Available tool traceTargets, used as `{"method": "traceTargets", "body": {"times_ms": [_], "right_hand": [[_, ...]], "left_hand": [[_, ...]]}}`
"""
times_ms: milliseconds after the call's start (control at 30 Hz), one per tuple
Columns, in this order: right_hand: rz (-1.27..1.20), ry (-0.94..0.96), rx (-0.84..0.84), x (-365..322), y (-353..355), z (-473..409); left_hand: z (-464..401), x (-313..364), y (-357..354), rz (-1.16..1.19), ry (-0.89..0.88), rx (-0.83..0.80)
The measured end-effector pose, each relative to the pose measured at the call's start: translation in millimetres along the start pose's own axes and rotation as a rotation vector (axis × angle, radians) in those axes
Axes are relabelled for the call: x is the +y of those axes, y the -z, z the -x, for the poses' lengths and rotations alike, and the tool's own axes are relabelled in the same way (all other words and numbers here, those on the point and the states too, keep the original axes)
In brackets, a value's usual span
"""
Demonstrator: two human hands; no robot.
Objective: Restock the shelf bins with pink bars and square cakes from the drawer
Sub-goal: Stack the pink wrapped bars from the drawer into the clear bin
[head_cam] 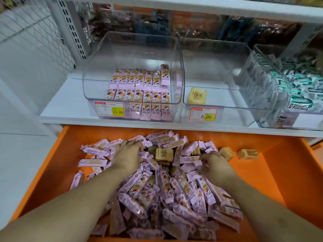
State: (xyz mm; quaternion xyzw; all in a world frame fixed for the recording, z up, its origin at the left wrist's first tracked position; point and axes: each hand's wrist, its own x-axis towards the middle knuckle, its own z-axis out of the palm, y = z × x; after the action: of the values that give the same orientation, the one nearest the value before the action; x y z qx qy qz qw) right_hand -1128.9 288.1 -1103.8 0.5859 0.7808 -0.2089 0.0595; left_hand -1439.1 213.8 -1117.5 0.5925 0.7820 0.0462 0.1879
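Both hands dig into the drawer's [272, 165] heap of pink bars [143, 193]: left hand [128, 155] curled over some, right hand [215, 163] pinching one. Between them lies a square cake [164, 154]. Beyond, bin tags read 15.80 [118, 111] and 8.00 [206, 116].

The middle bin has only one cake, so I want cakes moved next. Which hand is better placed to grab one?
Probably the right hand: two loose square cakes lie just beyond its fingers, and the middle bin is on its side. The left hand is buried in pink bars.
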Motion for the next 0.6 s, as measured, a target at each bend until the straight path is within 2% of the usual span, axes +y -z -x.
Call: {"method": "traceTargets", "body": {"times_ms": [100,300,400,600], "right_hand": [[-0.144,0.058,-0.037,-24,24,5],[-0.285,0.231,-0.05,-88,105,48],[-0.466,0.29,-0.056,-109,143,81],[-0.796,0.35,-0.019,-125,170,118]], "left_hand": [[12,6,26,0.233,0.045,-0.055],[50,40,108,0.716,0.111,-0.226],[81,60,150,0.979,0.085,-0.259],[127,82,195,1.171,0.063,-0.235]]}}
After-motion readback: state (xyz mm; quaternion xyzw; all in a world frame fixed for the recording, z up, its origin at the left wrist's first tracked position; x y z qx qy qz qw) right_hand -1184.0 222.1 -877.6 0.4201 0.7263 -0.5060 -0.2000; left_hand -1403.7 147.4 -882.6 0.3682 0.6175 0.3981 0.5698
